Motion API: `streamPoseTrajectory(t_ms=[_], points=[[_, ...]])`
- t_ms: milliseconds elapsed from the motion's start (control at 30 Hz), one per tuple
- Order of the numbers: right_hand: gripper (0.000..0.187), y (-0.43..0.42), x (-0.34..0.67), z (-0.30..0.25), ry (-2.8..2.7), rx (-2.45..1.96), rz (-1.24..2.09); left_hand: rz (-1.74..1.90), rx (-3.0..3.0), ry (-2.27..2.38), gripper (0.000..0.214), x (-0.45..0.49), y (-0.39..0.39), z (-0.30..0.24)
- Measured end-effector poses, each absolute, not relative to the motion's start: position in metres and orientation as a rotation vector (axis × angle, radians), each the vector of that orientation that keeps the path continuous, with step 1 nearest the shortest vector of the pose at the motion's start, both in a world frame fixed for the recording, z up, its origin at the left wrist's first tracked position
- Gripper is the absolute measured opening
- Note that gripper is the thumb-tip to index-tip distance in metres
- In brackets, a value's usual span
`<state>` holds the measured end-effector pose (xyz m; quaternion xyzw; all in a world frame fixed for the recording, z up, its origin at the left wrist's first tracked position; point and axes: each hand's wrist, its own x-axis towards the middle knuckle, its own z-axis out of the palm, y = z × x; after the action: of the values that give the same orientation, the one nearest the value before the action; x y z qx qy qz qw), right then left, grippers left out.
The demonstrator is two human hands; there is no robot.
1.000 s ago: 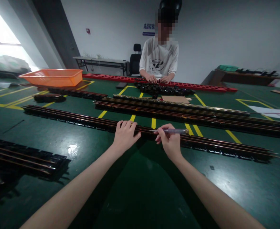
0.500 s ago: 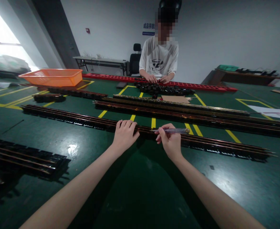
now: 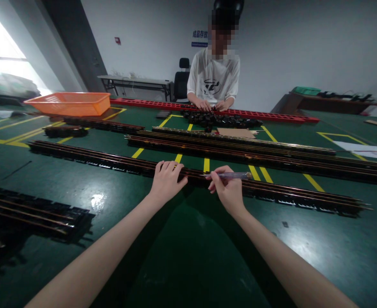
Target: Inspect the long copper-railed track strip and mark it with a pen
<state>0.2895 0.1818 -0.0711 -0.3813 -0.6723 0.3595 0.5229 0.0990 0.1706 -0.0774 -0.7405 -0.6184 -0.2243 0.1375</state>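
**My hands stay put on the long rail**

I am down on the big green floor [image 3: 188, 256]. The long rail [image 3: 79, 155] lies across it right in front of me. Behind the long rail lie more rails [image 3: 239, 149]. Far behind them another person [image 3: 214, 79] sits with both hands on a pile of black bits [image 3: 222, 120]. An orange basket [image 3: 68, 103] stands far behind the long rail's left end.

My left hand [image 3: 166, 182] lies flat on the long rail, fingers spread and holding nothing. My right hand [image 3: 228, 192] rests on the long rail just beside it. Its fingers are pinched shut around a thin clear tool [image 3: 231, 175], which lies along the top of the rail with its tip pointing left.

Almost nothing has changed since a second ago. Both hands and the tool are in the same spots, and the rail has not moved.
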Motion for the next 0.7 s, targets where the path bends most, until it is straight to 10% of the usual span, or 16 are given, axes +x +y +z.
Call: streamPoseTrajectory(t_ms=[700], points=[[0.020,0.1826,0.2902,-0.0725,-1.617,-0.914,0.865,-0.621,-2.140,-1.770,0.028,0.0990,0.1711,-0.0792]])
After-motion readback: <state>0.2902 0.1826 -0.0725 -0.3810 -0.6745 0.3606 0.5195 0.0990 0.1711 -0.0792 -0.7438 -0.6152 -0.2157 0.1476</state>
